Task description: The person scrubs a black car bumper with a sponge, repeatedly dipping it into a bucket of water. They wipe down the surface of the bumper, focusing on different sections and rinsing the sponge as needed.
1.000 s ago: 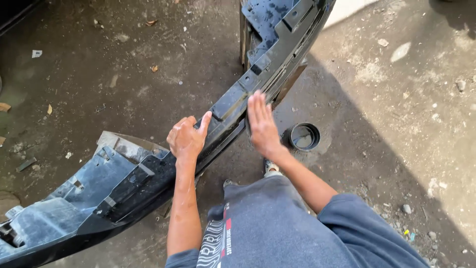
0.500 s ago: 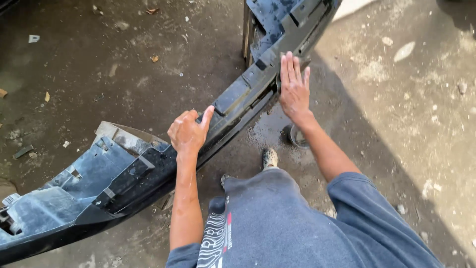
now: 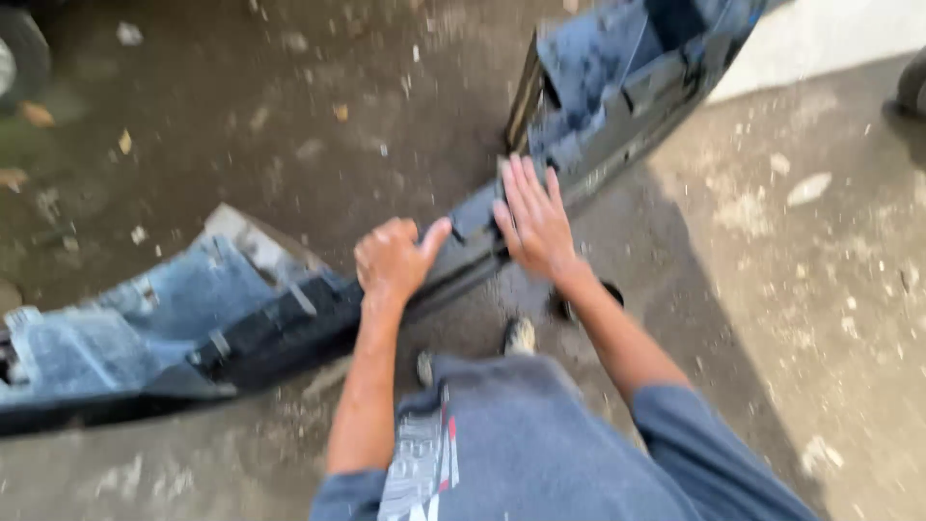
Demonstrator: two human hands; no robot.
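A long dark car bumper lies on the ground with its inner side up, curving from the lower left to the upper right. My left hand grips its near edge at the middle, thumb hooked over the rim. My right hand lies flat on the bumper just to the right, fingers spread and pointing away from me. The frame is blurred by motion.
The ground is stained concrete with scattered debris and leaves. A small dark round cap lies behind my right forearm. My shoe shows below the bumper. A tyre sits at the top left edge.
My right hand slid to the right along the bumper, then came back left and lies flat near my left hand. My left hand kept its grip. The view shifted.
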